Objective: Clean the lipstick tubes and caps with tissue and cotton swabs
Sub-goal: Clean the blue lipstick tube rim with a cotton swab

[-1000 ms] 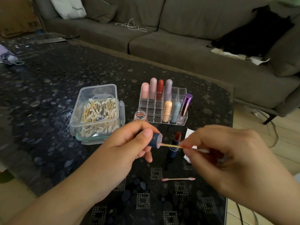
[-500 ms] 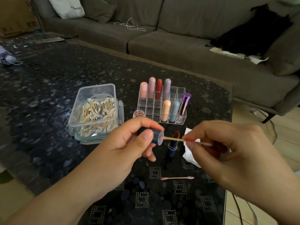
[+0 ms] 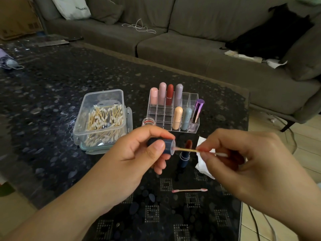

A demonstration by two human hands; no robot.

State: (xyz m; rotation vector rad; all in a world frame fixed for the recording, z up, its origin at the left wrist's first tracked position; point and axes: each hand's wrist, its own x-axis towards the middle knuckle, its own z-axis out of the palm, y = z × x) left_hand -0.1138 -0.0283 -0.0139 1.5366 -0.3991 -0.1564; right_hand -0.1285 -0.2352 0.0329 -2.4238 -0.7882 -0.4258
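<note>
i am in the step of cleaning the inside of a cap. my left hand [image 3: 139, 153] grips the dark blue cap [image 3: 165, 146], fingers and thumb curled around it, with the open mouth turned to the right. my right hand [image 3: 243, 159] pinches a cotton swab [image 3: 189, 150] by the middle of its stick, and the swab lies almost level, its left tip just inside the mouth of the cap. the other white tip sticks out behind my fingers.

i judge the next move needs small turns of the swab against the inner wall, while the left grip keeps the cap steady.

the open lipstick [image 3: 185, 157] of this cap stands upright on the bench [image 3: 52, 101], just behind the swab, between both hands. a tissue [image 3: 202, 168] lies beside it, partly hidden by my right hand. a used pink swab [image 3: 189, 190] lies on the bench nearer to me.
</note>
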